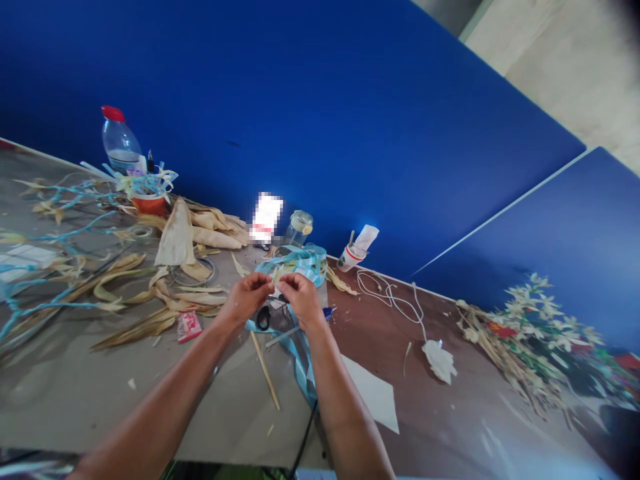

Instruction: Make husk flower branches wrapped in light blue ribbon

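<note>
My left hand point(247, 297) and my right hand point(301, 298) meet over the middle of the table, fingers pinched together on a small pale strip of dried husk point(277, 273). Light blue ribbon point(299, 261) lies coiled just behind the hands and trails down under my right forearm. Black-handled scissors point(263, 318) lie on the table right below the hands. A thin wooden stick point(265, 371) lies beside them, pointing toward me.
Dried husks point(176, 238) and blue-wrapped stems point(55, 235) cover the left side. At the back stand a water bottle point(120, 143), an orange cup point(149, 202), a glass jar point(299, 228) and a paper cup point(349, 257). White cord point(387, 293), white paper point(374, 395), husk flowers point(540, 337) lie right.
</note>
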A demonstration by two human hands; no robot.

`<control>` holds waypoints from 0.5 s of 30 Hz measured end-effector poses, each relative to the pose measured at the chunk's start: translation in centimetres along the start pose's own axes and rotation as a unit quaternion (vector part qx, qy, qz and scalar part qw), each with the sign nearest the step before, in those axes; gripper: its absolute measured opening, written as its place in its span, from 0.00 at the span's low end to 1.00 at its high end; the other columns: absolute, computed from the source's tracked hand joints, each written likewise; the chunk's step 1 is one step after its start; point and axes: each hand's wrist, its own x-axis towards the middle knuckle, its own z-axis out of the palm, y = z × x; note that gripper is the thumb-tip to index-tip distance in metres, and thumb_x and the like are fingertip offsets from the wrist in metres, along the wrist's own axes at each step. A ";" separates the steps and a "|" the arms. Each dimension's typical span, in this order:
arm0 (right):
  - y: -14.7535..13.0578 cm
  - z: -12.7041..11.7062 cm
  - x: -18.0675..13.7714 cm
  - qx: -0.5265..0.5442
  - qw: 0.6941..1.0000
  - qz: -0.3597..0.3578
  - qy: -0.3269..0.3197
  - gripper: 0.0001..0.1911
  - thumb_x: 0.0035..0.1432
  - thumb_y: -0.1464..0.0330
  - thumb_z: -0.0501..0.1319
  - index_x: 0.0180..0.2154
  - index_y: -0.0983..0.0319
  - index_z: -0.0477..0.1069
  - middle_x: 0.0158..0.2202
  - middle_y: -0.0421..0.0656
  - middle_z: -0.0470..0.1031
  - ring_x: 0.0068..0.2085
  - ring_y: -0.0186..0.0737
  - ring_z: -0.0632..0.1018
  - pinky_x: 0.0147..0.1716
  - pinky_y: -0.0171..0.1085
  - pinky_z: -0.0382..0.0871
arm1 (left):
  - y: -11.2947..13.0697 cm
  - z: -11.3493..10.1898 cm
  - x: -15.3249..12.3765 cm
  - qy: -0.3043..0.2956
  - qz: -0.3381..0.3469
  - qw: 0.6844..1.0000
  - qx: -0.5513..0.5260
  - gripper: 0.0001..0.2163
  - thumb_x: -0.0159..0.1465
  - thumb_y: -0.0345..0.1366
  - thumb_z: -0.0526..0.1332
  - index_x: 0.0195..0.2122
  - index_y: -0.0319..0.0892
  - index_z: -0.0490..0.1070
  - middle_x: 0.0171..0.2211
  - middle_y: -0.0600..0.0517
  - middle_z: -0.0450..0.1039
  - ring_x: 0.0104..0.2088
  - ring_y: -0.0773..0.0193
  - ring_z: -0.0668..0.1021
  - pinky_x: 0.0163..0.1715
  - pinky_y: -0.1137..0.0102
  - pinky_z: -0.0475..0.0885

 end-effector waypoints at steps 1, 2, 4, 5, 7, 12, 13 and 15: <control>0.0 0.1 -0.1 -0.006 1.000 -0.002 -0.001 0.09 0.43 0.64 0.62 0.27 0.62 0.69 0.25 0.37 0.70 0.27 0.33 0.69 0.30 0.33 0.64 | 0.0 0.0 0.0 0.002 0.000 1.000 -0.001 0.15 0.42 0.42 0.69 0.25 0.38 0.67 0.17 0.60 0.64 0.16 0.76 0.61 0.17 0.77 0.53; 0.0 0.1 -0.1 -0.015 1.000 -0.007 -0.001 0.09 0.43 0.64 0.62 0.26 0.63 0.69 0.24 0.37 0.70 0.27 0.33 0.69 0.30 0.33 0.64 | 0.0 0.0 0.0 0.004 0.001 1.000 -0.003 0.15 0.42 0.42 0.69 0.24 0.38 0.67 0.16 0.60 0.63 0.16 0.76 0.60 0.17 0.77 0.53; 0.1 0.1 -0.1 -0.035 0.999 -0.019 0.003 0.09 0.44 0.63 0.61 0.26 0.63 0.69 0.24 0.38 0.70 0.27 0.33 0.69 0.30 0.33 0.64 | -0.1 0.0 0.1 0.008 0.002 1.000 -0.004 0.15 0.42 0.42 0.69 0.24 0.38 0.67 0.16 0.60 0.63 0.16 0.76 0.60 0.17 0.77 0.52; 0.1 0.1 -0.1 -0.046 0.999 -0.025 0.005 0.09 0.44 0.64 0.61 0.25 0.63 0.69 0.24 0.38 0.70 0.27 0.33 0.69 0.31 0.33 0.64 | -0.3 0.0 0.1 0.009 0.004 1.000 -0.005 0.15 0.42 0.42 0.69 0.24 0.39 0.67 0.16 0.60 0.63 0.16 0.76 0.60 0.17 0.76 0.52; 0.0 0.1 -0.2 -0.071 0.997 -0.034 0.008 0.08 0.44 0.64 0.60 0.25 0.64 0.69 0.24 0.38 0.70 0.27 0.34 0.69 0.30 0.33 0.64 | -0.7 0.0 0.3 0.007 0.011 1.000 -0.004 0.15 0.42 0.41 0.69 0.24 0.39 0.67 0.16 0.60 0.63 0.16 0.76 0.60 0.16 0.76 0.52; -0.3 -0.1 -0.1 -0.112 0.993 -0.037 0.015 0.08 0.45 0.64 0.58 0.24 0.63 0.68 0.23 0.37 0.69 0.26 0.33 0.68 0.29 0.33 0.62 | -1.1 -0.2 0.5 0.005 0.018 1.000 0.006 0.15 0.42 0.41 0.69 0.25 0.38 0.69 0.17 0.60 0.65 0.15 0.76 0.61 0.16 0.76 0.52; -0.3 -0.2 -0.1 -0.112 0.993 -0.033 0.019 0.08 0.45 0.64 0.58 0.24 0.63 0.68 0.22 0.37 0.68 0.25 0.32 0.67 0.29 0.32 0.62 | -1.1 -0.2 0.5 0.008 0.016 1.000 0.007 0.15 0.42 0.41 0.69 0.26 0.38 0.69 0.17 0.59 0.65 0.15 0.75 0.61 0.16 0.76 0.52; -0.3 -0.3 0.0 -0.098 0.995 -0.018 0.026 0.08 0.45 0.64 0.58 0.24 0.63 0.67 0.21 0.36 0.66 0.24 0.31 0.65 0.27 0.32 0.60 | -0.9 -0.2 0.4 0.020 0.012 1.000 0.006 0.15 0.42 0.41 0.69 0.26 0.38 0.68 0.17 0.59 0.67 0.15 0.75 0.62 0.17 0.76 0.54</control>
